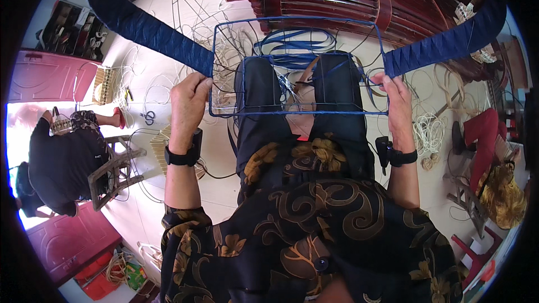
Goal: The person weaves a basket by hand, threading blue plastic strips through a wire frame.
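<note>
A rectangular wire basket frame (297, 113), its rim wrapped in blue strip, is held above my knees. From its two short sides rises a thick handle (151, 35) wound with dark blue band; its top runs out of view. My left hand (190, 104) grips the left side of the frame, fingers pinched near the handle's foot. At the right side, my right hand (396, 101) has its thumb and fingers closed on the frame's edge. Thin wires cross inside the frame. Beyond my knees, partly seen through it, lies a coil of flat blue strip (266, 47).
Dark red slatted wooden furniture (337, 0) stands ahead. Loose pale cane coils (429, 133) lie on the tiled floor to the right. At left, a person in black (64, 163) sits by a wooden stool (118, 171); another person's red-trousered leg (483, 134) shows at right.
</note>
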Motion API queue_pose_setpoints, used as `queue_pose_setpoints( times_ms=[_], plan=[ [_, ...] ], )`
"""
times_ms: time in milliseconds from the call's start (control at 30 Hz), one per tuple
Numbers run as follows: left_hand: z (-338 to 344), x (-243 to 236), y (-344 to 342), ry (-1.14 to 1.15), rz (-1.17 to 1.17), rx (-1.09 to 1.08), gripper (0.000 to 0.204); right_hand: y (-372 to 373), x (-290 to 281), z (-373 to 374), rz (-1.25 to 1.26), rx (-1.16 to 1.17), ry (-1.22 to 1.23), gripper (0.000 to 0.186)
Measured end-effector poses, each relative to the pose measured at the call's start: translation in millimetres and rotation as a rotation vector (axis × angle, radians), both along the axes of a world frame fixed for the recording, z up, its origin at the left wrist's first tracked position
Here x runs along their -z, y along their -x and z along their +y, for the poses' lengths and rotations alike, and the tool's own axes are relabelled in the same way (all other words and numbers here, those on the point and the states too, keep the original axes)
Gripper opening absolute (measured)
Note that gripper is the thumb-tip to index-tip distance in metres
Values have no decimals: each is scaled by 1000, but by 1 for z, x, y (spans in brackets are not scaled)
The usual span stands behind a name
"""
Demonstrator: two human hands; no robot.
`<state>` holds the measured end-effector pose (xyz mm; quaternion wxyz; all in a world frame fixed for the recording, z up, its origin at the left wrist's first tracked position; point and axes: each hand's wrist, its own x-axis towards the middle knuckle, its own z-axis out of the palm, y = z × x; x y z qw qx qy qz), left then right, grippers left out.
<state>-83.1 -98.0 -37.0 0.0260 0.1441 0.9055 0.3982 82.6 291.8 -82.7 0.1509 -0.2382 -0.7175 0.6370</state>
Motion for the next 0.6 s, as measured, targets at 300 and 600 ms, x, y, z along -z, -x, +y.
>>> queue_pose_setpoints(
  times_ms=[300, 600],
  plan=[
    [-5, -5, 8, 25, -98, 13, 20, -1, 15, 7, 82, -50, 90, 31],
    [-4, 4, 7, 50, -9, 22, 26, 0, 17, 3, 101, -4, 83, 28]
  ],
)
